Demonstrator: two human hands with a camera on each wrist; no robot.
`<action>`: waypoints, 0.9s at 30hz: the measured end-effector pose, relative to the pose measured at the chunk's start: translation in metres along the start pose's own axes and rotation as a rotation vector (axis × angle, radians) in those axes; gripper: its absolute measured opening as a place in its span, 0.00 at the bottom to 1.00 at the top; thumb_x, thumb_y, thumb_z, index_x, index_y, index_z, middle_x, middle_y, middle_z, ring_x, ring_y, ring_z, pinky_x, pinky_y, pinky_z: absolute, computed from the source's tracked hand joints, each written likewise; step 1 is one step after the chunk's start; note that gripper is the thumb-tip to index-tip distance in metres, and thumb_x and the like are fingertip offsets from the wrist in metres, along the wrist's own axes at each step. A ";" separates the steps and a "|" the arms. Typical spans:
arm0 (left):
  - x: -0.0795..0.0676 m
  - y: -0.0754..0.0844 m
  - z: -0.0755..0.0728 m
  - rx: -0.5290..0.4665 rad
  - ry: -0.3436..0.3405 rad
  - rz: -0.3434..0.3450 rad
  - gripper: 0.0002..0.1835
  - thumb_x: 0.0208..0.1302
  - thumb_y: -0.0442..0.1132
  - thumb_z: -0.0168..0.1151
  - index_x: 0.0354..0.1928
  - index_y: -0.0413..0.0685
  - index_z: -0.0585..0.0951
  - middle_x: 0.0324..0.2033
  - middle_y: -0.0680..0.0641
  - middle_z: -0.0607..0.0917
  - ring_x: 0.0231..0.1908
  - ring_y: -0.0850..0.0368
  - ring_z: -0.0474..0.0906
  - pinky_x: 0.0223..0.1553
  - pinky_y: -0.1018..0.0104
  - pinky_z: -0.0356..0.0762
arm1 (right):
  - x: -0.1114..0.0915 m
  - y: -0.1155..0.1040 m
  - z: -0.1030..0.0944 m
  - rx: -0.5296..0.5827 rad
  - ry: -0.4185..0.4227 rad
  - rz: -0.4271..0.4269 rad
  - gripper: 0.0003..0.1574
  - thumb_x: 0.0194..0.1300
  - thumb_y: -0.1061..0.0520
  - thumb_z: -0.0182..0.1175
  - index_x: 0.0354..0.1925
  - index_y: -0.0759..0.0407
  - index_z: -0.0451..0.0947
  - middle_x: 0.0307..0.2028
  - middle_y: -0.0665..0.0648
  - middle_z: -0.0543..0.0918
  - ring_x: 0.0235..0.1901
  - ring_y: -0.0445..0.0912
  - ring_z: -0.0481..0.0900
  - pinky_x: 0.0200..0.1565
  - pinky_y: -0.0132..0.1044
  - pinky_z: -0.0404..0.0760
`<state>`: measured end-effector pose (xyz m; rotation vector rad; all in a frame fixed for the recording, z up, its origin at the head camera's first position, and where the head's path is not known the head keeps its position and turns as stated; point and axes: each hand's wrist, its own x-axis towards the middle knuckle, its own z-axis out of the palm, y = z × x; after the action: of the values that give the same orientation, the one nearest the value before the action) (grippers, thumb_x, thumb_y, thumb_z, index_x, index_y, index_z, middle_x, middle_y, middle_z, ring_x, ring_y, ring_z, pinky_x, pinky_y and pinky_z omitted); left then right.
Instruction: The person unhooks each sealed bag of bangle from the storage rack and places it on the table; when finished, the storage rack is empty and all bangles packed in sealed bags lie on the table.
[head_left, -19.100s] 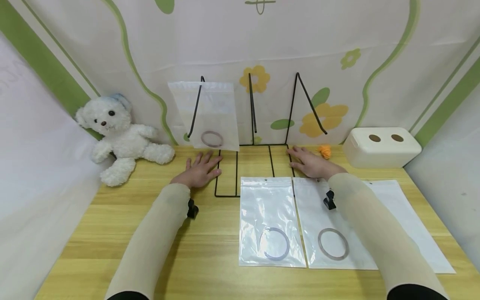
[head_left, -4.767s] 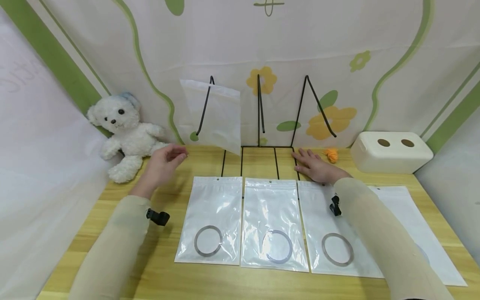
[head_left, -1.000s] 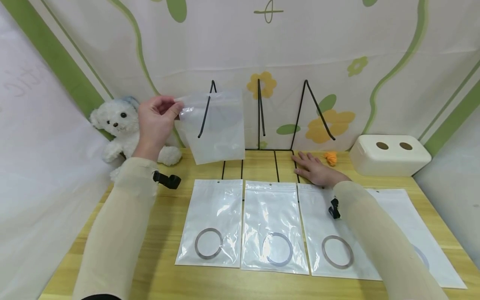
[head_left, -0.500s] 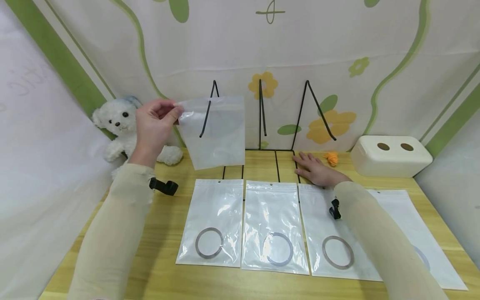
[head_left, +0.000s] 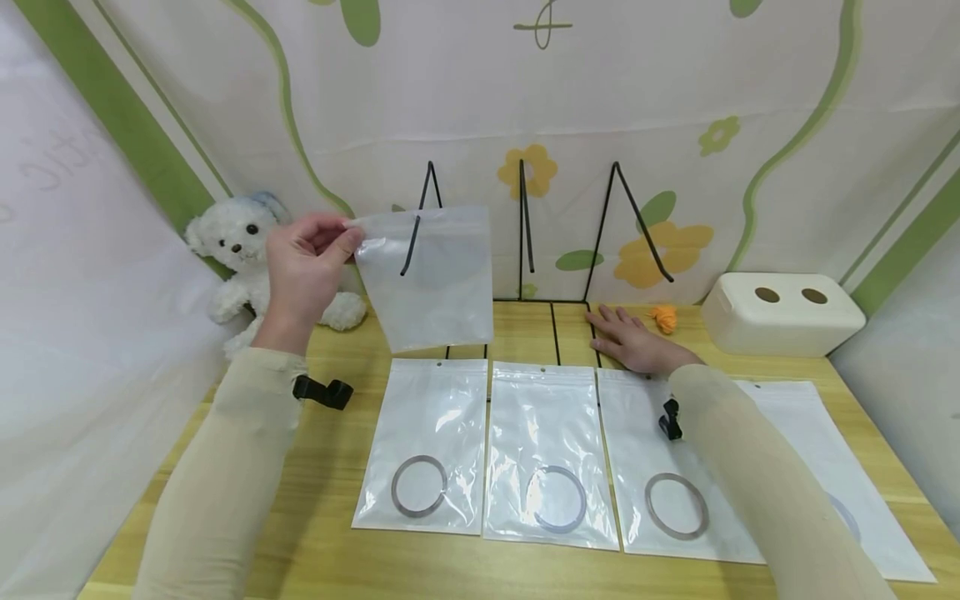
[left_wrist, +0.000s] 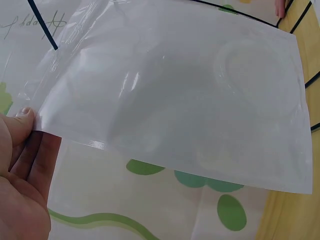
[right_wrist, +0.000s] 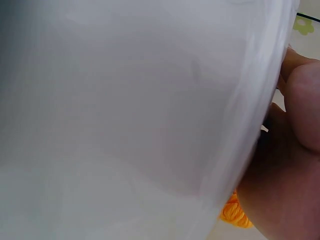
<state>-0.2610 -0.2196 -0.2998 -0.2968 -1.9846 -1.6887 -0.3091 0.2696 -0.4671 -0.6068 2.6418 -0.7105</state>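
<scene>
My left hand pinches the upper left corner of a clear-and-white zip-lock bag. The bag is at the left hook of a black wire display rack, with the hook's front end showing before it. In the left wrist view a faint ring outline shows through the bag. My right hand rests with fingers spread on the table at the right side of the rack's base. A white bag surface fills most of the right wrist view.
Several zip-lock bags lie in a row in front: left, middle, third, and one partly behind the right sleeve. Rings show in them. A teddy bear, a white box and an orange yarn piece stand around.
Earlier my left hand was off the bag; now it grips the corner and has drawn the bag lower and forward along the hook. A leftmost bag has joined the table row. My right hand stays put.
</scene>
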 end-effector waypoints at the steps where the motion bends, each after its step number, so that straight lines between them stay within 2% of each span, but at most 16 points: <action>1: -0.001 0.000 0.000 -0.004 0.001 0.000 0.03 0.69 0.32 0.75 0.36 0.47 0.90 0.31 0.62 0.92 0.34 0.66 0.89 0.39 0.75 0.86 | 0.000 -0.001 0.000 -0.011 -0.001 0.011 0.45 0.88 0.39 0.45 0.88 0.55 0.46 0.87 0.72 0.36 0.84 0.74 0.26 0.81 0.71 0.28; 6: -0.007 0.001 -0.001 -0.054 0.003 0.004 0.05 0.68 0.30 0.75 0.35 0.46 0.90 0.30 0.59 0.92 0.32 0.65 0.89 0.37 0.74 0.87 | -0.001 -0.006 0.000 -0.048 -0.008 0.042 0.43 0.89 0.42 0.45 0.89 0.54 0.45 0.87 0.71 0.36 0.85 0.73 0.27 0.82 0.70 0.30; 18: -0.019 0.008 -0.008 -0.073 -0.019 0.028 0.05 0.67 0.28 0.74 0.36 0.45 0.90 0.31 0.57 0.93 0.30 0.65 0.89 0.35 0.74 0.87 | 0.000 -0.008 -0.001 -0.050 -0.004 0.032 0.42 0.90 0.43 0.44 0.88 0.57 0.46 0.87 0.72 0.36 0.84 0.75 0.28 0.82 0.72 0.31; 23: -0.023 0.010 -0.010 -0.091 -0.027 0.023 0.03 0.66 0.29 0.76 0.37 0.43 0.91 0.31 0.56 0.94 0.31 0.65 0.90 0.35 0.73 0.88 | -0.002 -0.008 -0.002 -0.001 0.001 0.009 0.44 0.89 0.41 0.47 0.88 0.57 0.47 0.86 0.73 0.36 0.84 0.75 0.27 0.81 0.72 0.29; 27: -0.027 0.011 -0.013 -0.107 -0.028 0.045 0.02 0.65 0.29 0.77 0.38 0.40 0.91 0.31 0.54 0.94 0.29 0.64 0.89 0.34 0.74 0.87 | -0.001 -0.003 -0.001 0.031 0.011 -0.017 0.46 0.87 0.37 0.47 0.88 0.56 0.48 0.86 0.73 0.36 0.84 0.75 0.26 0.81 0.72 0.28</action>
<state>-0.2298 -0.2253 -0.3028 -0.4021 -1.8959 -1.7740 -0.3071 0.2680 -0.4647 -0.6198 2.6334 -0.7597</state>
